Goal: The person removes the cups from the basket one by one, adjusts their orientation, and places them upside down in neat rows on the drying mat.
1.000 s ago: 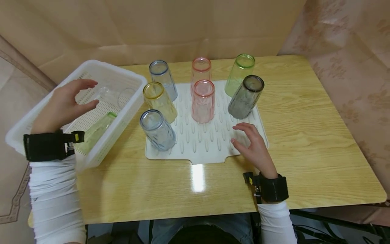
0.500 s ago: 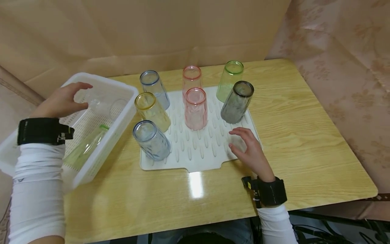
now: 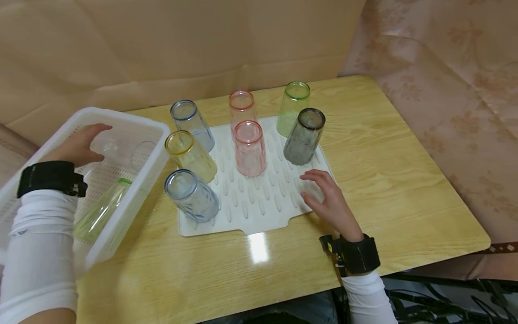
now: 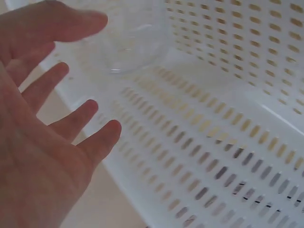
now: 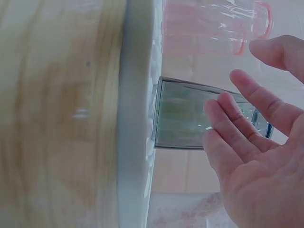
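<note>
My left hand (image 3: pixel 81 145) is over the white basket (image 3: pixel 155 177), thumb and fingers spread and holding nothing. Near it in the basket lies a clear glass (image 4: pixel 137 42). Closer to me a green glass (image 3: pixel 103 209) lies on its side, also in the basket. My right hand (image 3: pixel 331 203) hovers over the right front corner of the white drying mat (image 3: pixel 252 211), its fingers loosely bent around nothing. Just beyond that hand a dark grey glass (image 3: pixel 303 139) stands upside down on the mat; the right wrist view shows this grey glass (image 5: pixel 183 114) behind the fingers.
More upside-down glasses stand on the mat: two pink glasses (image 3: pixel 250 153), a green one (image 3: pixel 292 112), a yellow glass (image 3: pixel 192 157) and two blue glasses (image 3: pixel 193 198). The wooden table (image 3: pixel 404 180) extends right; a beige sheet (image 3: pixel 182 45) hangs behind.
The head view has turned left, so everything on the table shifts in frame. My left hand has lowered further into the basket. The right hand has stayed nearly still, by the mat's corner.
</note>
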Tool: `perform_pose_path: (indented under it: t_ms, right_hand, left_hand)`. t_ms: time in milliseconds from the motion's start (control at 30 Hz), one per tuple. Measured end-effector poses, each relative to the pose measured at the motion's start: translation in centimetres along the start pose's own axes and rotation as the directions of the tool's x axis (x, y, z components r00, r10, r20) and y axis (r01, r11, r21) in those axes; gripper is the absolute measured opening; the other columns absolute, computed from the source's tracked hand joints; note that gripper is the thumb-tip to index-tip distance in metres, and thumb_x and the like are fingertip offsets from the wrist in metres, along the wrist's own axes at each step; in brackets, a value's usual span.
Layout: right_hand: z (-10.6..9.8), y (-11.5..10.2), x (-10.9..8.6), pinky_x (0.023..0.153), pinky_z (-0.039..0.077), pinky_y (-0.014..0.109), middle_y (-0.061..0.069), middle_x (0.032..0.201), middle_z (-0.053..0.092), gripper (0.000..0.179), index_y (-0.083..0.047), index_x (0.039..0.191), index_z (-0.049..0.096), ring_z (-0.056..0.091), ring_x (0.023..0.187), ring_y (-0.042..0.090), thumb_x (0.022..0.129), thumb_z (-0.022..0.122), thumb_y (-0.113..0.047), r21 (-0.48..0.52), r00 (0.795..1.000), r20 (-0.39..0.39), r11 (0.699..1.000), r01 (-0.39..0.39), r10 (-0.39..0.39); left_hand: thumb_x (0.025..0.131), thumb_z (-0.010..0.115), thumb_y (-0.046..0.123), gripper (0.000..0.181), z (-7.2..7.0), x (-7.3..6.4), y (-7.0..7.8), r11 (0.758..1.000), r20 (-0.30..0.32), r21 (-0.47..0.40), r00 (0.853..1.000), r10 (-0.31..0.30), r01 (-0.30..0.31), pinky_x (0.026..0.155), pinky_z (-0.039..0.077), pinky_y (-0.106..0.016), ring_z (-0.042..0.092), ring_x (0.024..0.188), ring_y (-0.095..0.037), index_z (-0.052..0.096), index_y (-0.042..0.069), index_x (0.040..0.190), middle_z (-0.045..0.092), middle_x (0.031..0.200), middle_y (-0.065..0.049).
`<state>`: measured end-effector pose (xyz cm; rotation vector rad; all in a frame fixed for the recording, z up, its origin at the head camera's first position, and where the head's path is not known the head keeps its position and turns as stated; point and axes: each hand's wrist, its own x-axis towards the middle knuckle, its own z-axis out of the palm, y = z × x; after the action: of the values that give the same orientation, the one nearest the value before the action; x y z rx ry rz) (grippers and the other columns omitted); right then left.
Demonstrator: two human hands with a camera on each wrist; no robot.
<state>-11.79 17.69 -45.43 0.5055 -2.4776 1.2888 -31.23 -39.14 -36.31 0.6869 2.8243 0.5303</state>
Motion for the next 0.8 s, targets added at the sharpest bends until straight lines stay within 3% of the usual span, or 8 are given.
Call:
perform_pose_path:
  t_ms: [133,300,567,800]
  right_hand:
    - [0.1,-0.1,0.2,0.099,0.036,0.052,0.019,0.128,0.050,0.036,0.005,0.119,0.060,0.045,0.122,0.033,0.083,0.069,0.004,0.007,1.000,0.008,1.000,-0.007,0.007]
    - [0.2,-0.3,0.4,0.099,0.036,0.051,0.019,0.128,0.050,0.036,0.005,0.119,0.060,0.045,0.122,0.033,0.084,0.067,0.006,0.015,1.000,0.025,1.000,-0.014,0.013]
    - [0.0,-0.1,0.3,0.098,0.036,0.050,0.020,0.129,0.049,0.037,0.005,0.120,0.060,0.044,0.122,0.033,0.084,0.066,0.007,0.002,1.000,0.014,1.000,-0.018,0.018]
    - [-0.1,0.0,0.0,0.097,0.036,0.049,0.018,0.129,0.050,0.038,0.003,0.120,0.060,0.045,0.122,0.032,0.084,0.065,0.009,-0.002,0.999,-0.025,1.000,-0.026,0.026]
  left_hand:
    - [0.070,0.072,-0.014,0.083,0.4,-0.2,-1.6,0.999,0.051,0.019,0.998,-0.030,0.030,0.102,0.016,-0.069,0.022,0.123,-0.060,0.026,-0.011,0.139,0.025,0.136,-0.044]
    - [0.073,0.074,-0.008,0.088,0.5,-0.7,-2.9,0.990,0.135,0.015,0.981,-0.142,0.142,0.102,0.012,-0.071,0.018,0.125,-0.061,0.023,-0.007,0.144,0.021,0.141,-0.043]
    - [0.074,0.076,-0.003,0.083,0.8,0.1,-3.3,0.985,0.139,0.045,0.976,-0.168,0.164,0.098,0.012,-0.074,0.019,0.123,-0.061,0.028,-0.004,0.141,0.022,0.138,-0.042]
    - [0.078,0.079,0.013,0.084,1.2,1.5,-2.2,0.956,0.221,0.102,0.931,-0.290,0.274,0.088,0.017,-0.079,0.016,0.114,-0.067,0.027,0.001,0.142,0.021,0.137,-0.038]
